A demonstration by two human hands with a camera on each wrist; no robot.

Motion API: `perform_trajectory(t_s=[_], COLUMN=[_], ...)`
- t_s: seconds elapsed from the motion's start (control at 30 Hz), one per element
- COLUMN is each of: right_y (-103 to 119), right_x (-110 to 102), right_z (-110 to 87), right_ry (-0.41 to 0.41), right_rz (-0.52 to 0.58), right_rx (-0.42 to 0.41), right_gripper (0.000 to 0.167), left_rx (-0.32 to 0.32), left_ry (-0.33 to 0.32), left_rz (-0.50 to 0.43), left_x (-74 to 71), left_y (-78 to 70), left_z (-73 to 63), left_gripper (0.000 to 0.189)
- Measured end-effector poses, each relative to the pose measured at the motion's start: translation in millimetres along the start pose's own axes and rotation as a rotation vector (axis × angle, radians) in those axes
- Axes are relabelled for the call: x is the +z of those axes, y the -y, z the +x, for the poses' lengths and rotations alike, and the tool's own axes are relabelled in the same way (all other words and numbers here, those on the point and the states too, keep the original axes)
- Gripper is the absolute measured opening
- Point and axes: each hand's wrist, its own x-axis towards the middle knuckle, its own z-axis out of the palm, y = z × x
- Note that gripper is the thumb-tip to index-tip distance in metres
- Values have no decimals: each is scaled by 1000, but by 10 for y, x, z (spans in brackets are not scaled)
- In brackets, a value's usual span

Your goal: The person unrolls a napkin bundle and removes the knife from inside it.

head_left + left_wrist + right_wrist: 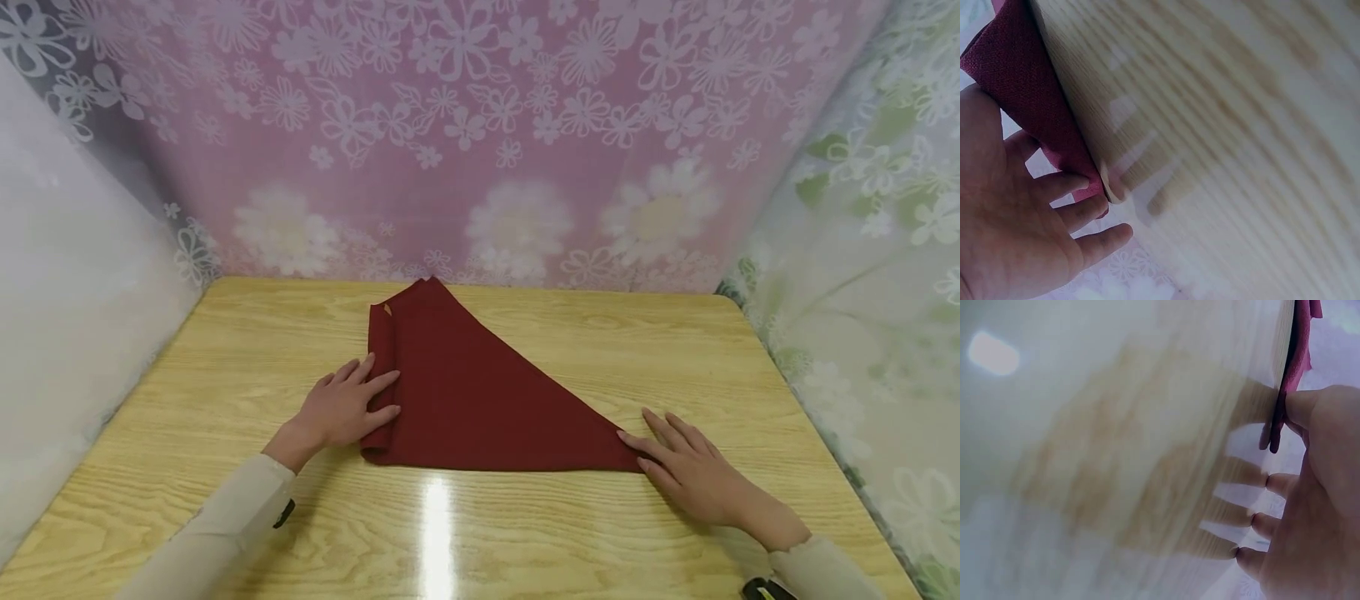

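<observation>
A dark red piece of fabric [487, 400] lies folded flat on the wooden table, its left side turned over into a narrow rolled strip and its right side tapering to a point. My left hand [341, 411] rests with spread fingers on that strip. In the left wrist view, the fabric's thick folded edge [1029, 81] stands up a little beside the fingers. At the tapered right corner, my right hand [693, 475] touches the tip with thumb and index finger, its other fingers extended onto the bare wood. The right wrist view shows the thumb [1302, 407] pressing on the thin corner.
The wooden table [225, 350] has a bright light reflection near its front. Pink floral sheeting [420, 167] hangs behind its far edge. Pale floral sheets [862, 292] stand along both sides. Dark straps [765, 589] show at the sleeves.
</observation>
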Motion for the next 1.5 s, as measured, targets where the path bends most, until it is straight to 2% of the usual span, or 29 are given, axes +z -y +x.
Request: perform_trajectory(t_s=[0.13,0.23,0.43,0.53,0.63,0.83,1.07,1.23,1.5], right_y=[-15,-10,-4,3,6,-10,-24,-49,-47], right_x=[-1,7,29,45,70,94,116,133,134], right_z=[-1,-2,15,25,27,30,8,10,8], right_ry=[5,6,-27,-38,-41,-51,-51,-64,-54], right_rz=[5,-1,-42,-50,-53,-52,-46,-39,-34], right_rx=[-8,-12,-29,-31,-30,-35,-27,-37,-29], right_gripper=[43,42,42,42,42,42,42,44,43], left_rx=[-10,-4,80,106,105,99,119,103,66], left_ry=[-1,-26,-130,-128,-109,-126,-142,-143,-132], left_rz=[12,42,123,155,188,202,189,154,117], left_x=[-3,-9,-38,-38,-18,-1,39,42,15], left_y=[-20,-49,-193,-256,-278,-247,-190,-152,-46], left_z=[-3,-13,38,82,127,188,198,174,105], left_gripper=[60,58,52,51,50,43,26,18,26])
